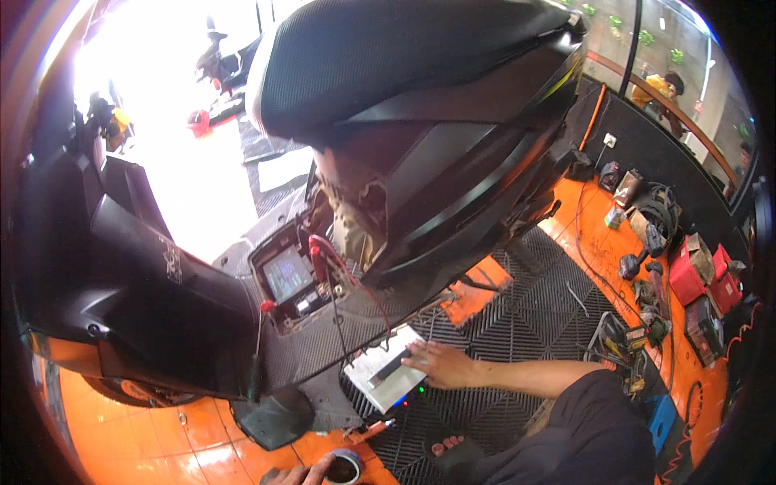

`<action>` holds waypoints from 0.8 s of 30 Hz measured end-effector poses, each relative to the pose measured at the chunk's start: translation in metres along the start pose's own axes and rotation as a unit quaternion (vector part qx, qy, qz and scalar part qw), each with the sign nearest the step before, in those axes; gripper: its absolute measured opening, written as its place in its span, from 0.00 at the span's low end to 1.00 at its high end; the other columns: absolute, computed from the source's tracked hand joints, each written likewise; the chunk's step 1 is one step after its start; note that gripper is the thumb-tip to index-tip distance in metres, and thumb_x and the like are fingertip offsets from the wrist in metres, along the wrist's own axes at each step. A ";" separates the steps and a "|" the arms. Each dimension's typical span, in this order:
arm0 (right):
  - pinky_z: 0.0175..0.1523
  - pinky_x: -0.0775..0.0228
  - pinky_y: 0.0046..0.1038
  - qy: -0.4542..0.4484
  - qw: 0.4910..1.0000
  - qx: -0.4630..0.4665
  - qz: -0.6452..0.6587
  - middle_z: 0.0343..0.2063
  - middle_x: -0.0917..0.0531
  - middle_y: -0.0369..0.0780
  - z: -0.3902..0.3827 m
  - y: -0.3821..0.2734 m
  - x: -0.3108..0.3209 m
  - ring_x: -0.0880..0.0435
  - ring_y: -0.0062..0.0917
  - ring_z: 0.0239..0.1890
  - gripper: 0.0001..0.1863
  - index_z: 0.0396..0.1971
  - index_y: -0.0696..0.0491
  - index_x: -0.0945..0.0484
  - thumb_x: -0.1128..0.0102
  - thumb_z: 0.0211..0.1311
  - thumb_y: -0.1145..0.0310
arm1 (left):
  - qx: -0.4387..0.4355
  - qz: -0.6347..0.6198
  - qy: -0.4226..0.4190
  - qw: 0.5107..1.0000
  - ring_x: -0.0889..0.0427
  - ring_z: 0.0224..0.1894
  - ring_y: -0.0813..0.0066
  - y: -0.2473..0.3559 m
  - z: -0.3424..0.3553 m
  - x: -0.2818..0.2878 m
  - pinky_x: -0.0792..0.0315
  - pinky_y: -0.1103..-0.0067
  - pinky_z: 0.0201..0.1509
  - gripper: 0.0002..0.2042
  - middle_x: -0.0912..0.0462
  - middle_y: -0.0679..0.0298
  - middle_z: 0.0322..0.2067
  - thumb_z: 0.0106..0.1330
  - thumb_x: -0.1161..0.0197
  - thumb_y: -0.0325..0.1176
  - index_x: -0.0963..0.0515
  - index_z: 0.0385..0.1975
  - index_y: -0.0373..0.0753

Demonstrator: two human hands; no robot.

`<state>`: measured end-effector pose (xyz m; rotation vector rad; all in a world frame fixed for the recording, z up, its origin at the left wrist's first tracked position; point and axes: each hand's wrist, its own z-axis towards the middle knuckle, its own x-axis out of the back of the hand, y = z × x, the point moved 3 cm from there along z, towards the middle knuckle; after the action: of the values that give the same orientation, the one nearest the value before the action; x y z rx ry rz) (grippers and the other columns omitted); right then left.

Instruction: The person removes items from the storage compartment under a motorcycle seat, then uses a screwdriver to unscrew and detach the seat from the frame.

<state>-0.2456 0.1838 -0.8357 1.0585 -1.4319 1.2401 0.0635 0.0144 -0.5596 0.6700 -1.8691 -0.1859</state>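
Observation:
A white box-shaped device with a black bar on top and small lit lamps at its near edge sits beside the scooter's footboard. Across its right end lies my right hand, fingers stretched out near the bar. At the bottom edge, my left hand is closed at the side of a cup with dark contents; much of that hand is cut off. In the footboard's uncovered compartment sits a battery. A red clamp and leads are beside it, with dark cables running down toward the white device.
The black scooter fills the middle and left. Black ribbed matting covers part of the orange tiled floor. Tools, cables and red boxes line the right wall. Bare toes show below my right arm. A person is visible behind the glass.

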 end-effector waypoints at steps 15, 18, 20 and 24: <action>0.39 0.16 0.25 0.551 0.792 -0.074 0.252 0.39 0.11 0.42 0.012 -0.020 0.325 0.10 0.23 0.37 0.21 0.57 0.58 0.23 0.30 0.65 0.72 | 0.069 -0.022 -0.036 0.997 0.20 0.58 0.42 0.002 -0.021 0.006 0.23 0.59 0.58 0.32 0.24 0.42 0.62 0.67 0.33 0.39 0.35 0.70 0.37; 0.41 0.15 0.28 0.612 0.708 -0.062 0.347 0.47 0.13 0.47 0.009 0.006 0.364 0.10 0.30 0.43 0.23 0.61 0.61 0.27 0.36 0.72 0.68 | 0.047 -0.018 0.000 0.999 0.20 0.56 0.44 0.003 -0.029 -0.001 0.24 0.59 0.58 0.31 0.22 0.43 0.59 0.71 0.36 0.42 0.36 0.71 0.37; 0.49 0.15 0.30 0.625 0.680 -0.052 0.380 0.51 0.15 0.50 0.010 0.012 0.400 0.12 0.34 0.49 0.26 0.62 0.66 0.29 0.37 0.73 0.64 | 0.045 -0.035 -0.012 0.998 0.20 0.57 0.44 -0.010 -0.031 -0.009 0.25 0.59 0.58 0.31 0.22 0.43 0.58 0.73 0.38 0.42 0.36 0.71 0.36; 0.62 0.20 0.36 0.558 0.640 0.006 0.528 0.57 0.22 0.55 0.013 0.053 0.444 0.15 0.38 0.55 0.27 0.62 0.66 0.30 0.39 0.73 0.62 | -0.019 -0.037 0.054 0.998 0.20 0.54 0.47 -0.009 -0.033 -0.012 0.26 0.61 0.58 0.31 0.20 0.47 0.51 0.72 0.38 0.41 0.36 0.71 0.36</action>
<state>-0.3843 0.1635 -0.4113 -0.8030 -0.8732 2.1041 0.0995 0.0190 -0.5603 0.7097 -1.7341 -0.2290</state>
